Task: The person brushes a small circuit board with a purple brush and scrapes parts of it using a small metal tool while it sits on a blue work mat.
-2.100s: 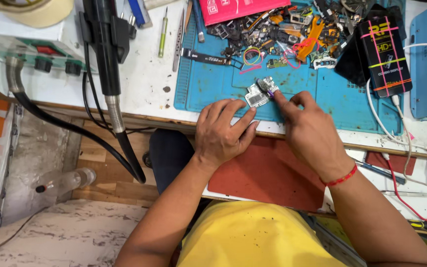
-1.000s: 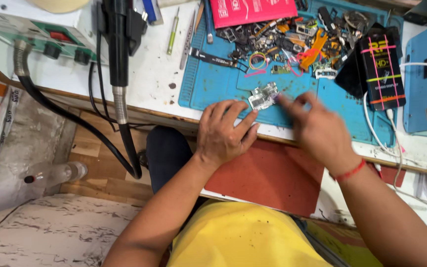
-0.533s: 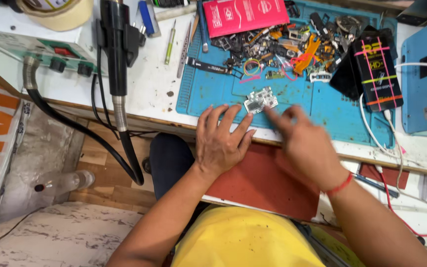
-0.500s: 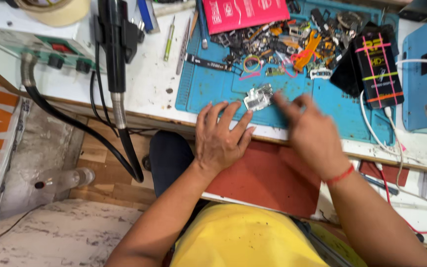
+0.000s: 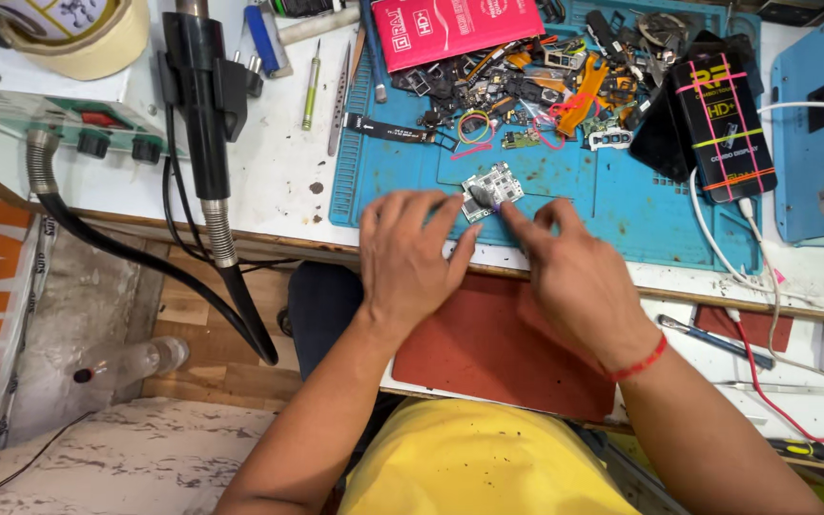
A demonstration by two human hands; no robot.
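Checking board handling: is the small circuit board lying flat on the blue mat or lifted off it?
Flat, it seems: the circuit board rests on the blue mat, left hand and right hand fingertips at its edge.

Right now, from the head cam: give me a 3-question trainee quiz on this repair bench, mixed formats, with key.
1. True or false: the small circuit board lies on the blue work mat.
2. Multiple choice: which fingers touch the board? A) left hand only B) right hand only C) both hands
3. Fill in: the black hot-air handle stands to the ___ of the mat in the picture.

Key
1. True.
2. C; fingertips of both hands meet at the board's near edge.
3. Left; its hose hangs over the bench edge.
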